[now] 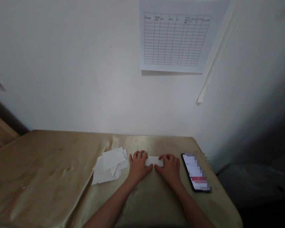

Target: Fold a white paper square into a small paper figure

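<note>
Between my two hands lies a small white piece of paper (154, 161), long side across, on the tan covered table. My left hand (138, 163) grips its left end, thumb at the near edge and fingers at the far side. The right end is held the same way by my right hand (169, 164). Both thumbs almost meet at the paper's near edge. To the left of my left hand is a loose pile of white paper pieces (110, 164), some with torn edges. My fingers hide both ends of the held paper.
A phone (196, 174) with its screen lit lies right of my right hand, partly pixelated. The glossy tan table cover (49, 174) has folds at left. Behind stands a white wall (85, 79) bearing a printed table sheet (175, 41) and a white strip (213, 63).
</note>
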`<state>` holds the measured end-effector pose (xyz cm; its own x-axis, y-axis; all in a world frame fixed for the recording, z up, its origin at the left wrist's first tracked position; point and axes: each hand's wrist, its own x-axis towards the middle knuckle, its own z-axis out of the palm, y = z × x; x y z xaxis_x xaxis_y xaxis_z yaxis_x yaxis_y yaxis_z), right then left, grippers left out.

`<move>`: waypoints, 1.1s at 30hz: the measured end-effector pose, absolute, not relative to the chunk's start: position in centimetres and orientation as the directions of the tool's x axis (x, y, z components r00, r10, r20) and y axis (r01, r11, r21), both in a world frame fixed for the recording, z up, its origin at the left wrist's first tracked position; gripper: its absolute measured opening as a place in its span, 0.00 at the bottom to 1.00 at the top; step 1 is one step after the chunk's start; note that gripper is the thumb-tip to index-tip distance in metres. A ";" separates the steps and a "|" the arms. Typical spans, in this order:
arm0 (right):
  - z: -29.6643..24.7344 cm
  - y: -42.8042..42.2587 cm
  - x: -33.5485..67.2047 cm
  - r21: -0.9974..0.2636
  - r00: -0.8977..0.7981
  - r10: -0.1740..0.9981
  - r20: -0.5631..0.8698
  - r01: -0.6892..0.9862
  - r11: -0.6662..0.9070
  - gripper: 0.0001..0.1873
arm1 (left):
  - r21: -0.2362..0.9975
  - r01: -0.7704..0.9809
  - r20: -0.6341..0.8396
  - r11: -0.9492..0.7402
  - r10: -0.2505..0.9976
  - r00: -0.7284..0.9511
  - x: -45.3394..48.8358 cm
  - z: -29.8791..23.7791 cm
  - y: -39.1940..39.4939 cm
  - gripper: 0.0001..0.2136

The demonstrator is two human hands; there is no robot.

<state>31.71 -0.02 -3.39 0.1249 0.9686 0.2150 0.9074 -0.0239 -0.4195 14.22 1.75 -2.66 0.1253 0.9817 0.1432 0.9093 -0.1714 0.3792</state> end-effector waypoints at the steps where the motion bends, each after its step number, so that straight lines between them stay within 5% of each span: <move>1: -3.4 0.0 31.6 -0.417 0.128 0.969 0.213 0.909 -0.028 0.20 | 0.374 0.911 0.146 -0.171 0.981 0.124 14.4 -2.7 1.7 0.19; 33: -2.4 1.2 33.7 -0.490 0.108 0.993 -0.045 0.864 -0.116 0.23 | 0.463 0.858 0.029 -0.225 0.971 0.239 11.1 -2.9 3.5 0.17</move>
